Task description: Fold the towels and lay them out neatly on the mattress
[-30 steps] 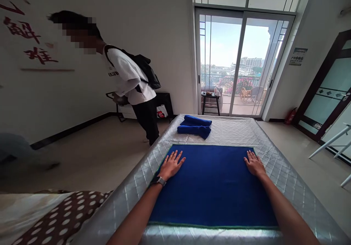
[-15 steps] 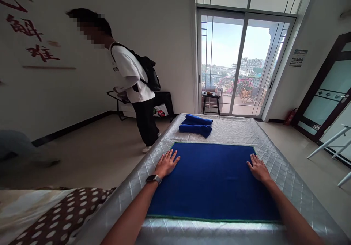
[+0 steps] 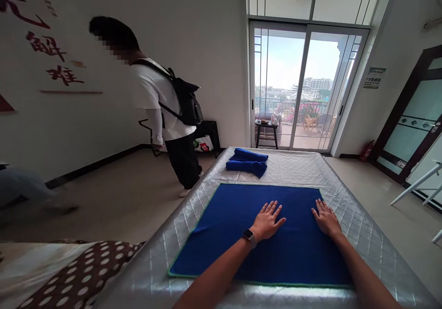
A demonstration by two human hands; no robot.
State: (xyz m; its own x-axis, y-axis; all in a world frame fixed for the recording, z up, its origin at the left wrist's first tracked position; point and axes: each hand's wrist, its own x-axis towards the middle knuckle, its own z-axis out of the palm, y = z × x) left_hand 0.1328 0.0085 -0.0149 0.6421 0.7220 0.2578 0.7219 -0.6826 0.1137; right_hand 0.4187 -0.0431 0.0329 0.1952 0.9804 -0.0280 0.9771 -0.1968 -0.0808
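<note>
On the counter (image 3: 293, 165), a blue cloth (image 3: 221, 237) lies spread and apparently almost smoothed, left hand (image 3: 267, 220) flat near its middle, right hand (image 3: 326, 218) at its right edge, apart, gripping nothing, two rolled cloths (image 3: 243, 166) beyond it not yet spread.

Glass doors (image 3: 305, 88): daylight reaches us
Left wall (image 3: 103, 125): dim, red characters (image 3: 65, 75)
Floor (image 3: 134, 198): pale, dark skirting (image 3: 100, 164)
Extinguisher (image 3: 366, 151): beside brown door (image 3: 409, 122)
</note>
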